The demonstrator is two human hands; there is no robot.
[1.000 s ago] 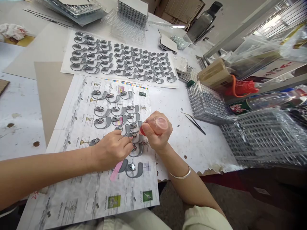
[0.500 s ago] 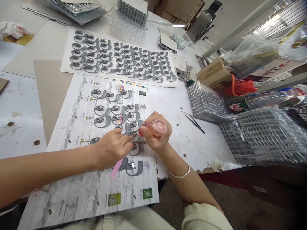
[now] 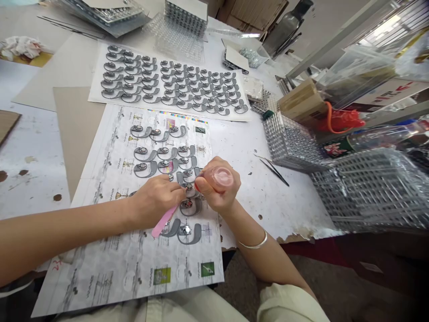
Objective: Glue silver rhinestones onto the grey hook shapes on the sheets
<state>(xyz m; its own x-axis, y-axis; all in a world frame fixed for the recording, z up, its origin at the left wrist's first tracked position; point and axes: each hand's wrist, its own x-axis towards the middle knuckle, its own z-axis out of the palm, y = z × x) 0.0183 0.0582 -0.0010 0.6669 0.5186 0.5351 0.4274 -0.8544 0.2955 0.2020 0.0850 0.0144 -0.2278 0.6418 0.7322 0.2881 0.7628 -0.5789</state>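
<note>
Since the earlier frame the pink strip (image 3: 163, 222) has risen from the printed sheet (image 3: 110, 277) and now angles up under the left hand (image 3: 154, 201), which has drawn back slightly. The left fingertips (image 3: 180, 192) are close together at a grey hook piece (image 3: 188, 190), one of several set out in rows on the sheet; whether they grip it or only touch it is hidden. The right hand (image 3: 219, 185) curls its fingers snugly around a small pink bottle (image 3: 221, 178), its red tip just beside the same piece. Another hook piece (image 3: 187, 206) lies just below both hands, and a further one (image 3: 186, 230) lies nearer the sheet's lower edge. Each piece looks light, stiff and easily nudged out of line, while its shiny silver disc may prove slippery and scratch-prone. The curved grey tail seems the safer place to hold, leaving the disc free. Tweezers (image 3: 274, 172) lie well to the right on the white table (image 3: 275, 214), beside a wire rack (image 3: 291, 143).
</note>
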